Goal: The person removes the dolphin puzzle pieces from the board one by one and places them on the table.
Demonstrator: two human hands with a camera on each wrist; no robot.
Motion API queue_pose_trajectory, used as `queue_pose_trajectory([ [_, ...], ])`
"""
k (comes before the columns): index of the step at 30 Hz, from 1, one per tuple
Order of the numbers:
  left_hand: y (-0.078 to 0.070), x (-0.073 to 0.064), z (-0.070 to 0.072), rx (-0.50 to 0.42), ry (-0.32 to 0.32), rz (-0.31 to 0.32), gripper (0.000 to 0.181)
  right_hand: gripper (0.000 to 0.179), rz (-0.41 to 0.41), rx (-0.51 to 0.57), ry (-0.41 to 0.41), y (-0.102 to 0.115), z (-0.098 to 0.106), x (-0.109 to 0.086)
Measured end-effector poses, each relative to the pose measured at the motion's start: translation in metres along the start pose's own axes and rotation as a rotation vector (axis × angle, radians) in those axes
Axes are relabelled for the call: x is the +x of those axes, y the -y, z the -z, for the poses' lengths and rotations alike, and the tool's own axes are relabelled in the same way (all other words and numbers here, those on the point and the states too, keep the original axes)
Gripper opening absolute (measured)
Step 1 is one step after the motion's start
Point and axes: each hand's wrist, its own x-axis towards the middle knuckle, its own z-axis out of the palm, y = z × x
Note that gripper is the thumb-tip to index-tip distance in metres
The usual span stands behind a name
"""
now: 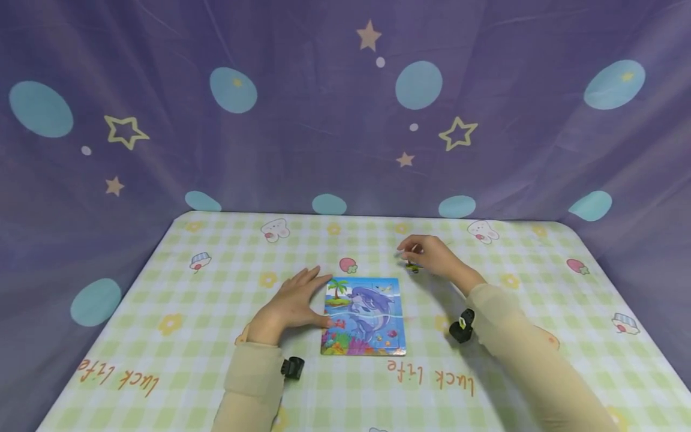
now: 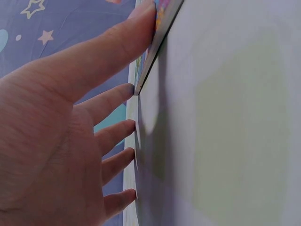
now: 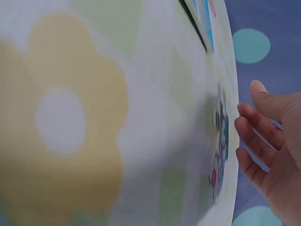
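Observation:
A flat square board point(image 1: 364, 316) with a dolphin, palm tree and coral picture lies on the cloth, looking like a picture puzzle. My left hand point(image 1: 291, 301) is at its left side, fingers spread and nearly straight. The left thumb rests on the board's edge, and the index fingertip point(image 2: 128, 90) is right at its corner. Beyond the board to the right, my right hand point(image 1: 430, 255) hovers with loosely bent fingers over a small dark and yellow-green thing point(image 1: 414, 268). The right wrist view shows this low, multicoloured thing point(image 3: 221, 125) on the cloth, apart from the fingertips point(image 3: 242, 123).
A green and white checked cloth point(image 1: 216, 312) printed with flowers, rabbits and lettering covers the table. Behind it hangs a purple curtain point(image 1: 302, 150) with stars and blue ovals. Black wrist devices point(image 1: 462, 326) sit at both sleeves.

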Motion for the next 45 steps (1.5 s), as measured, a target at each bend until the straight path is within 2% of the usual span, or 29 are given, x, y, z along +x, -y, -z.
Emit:
queue_pose_trajectory([
  [6, 0.0, 0.002, -0.001, 0.004, -0.004, 0.002, 0.099, 0.018, 0.024, 0.037, 0.028, 0.016, -0.01, -0.001],
  [16, 0.002, 0.002, -0.002, -0.002, -0.005, 0.0, 0.099, 0.016, 0.048, 0.026, 0.065, 0.043, -0.026, -0.004],
  [28, 0.002, 0.002, -0.002, 0.0, -0.008, -0.003, 0.099, 0.014, 0.1, 0.027, 0.143, 0.056, -0.042, -0.009],
  [45, 0.002, 0.003, -0.001, -0.002, 0.005, -0.003, 0.1, 0.037, 0.163, -0.187, 0.176, 0.066, -0.059, -0.012],
])
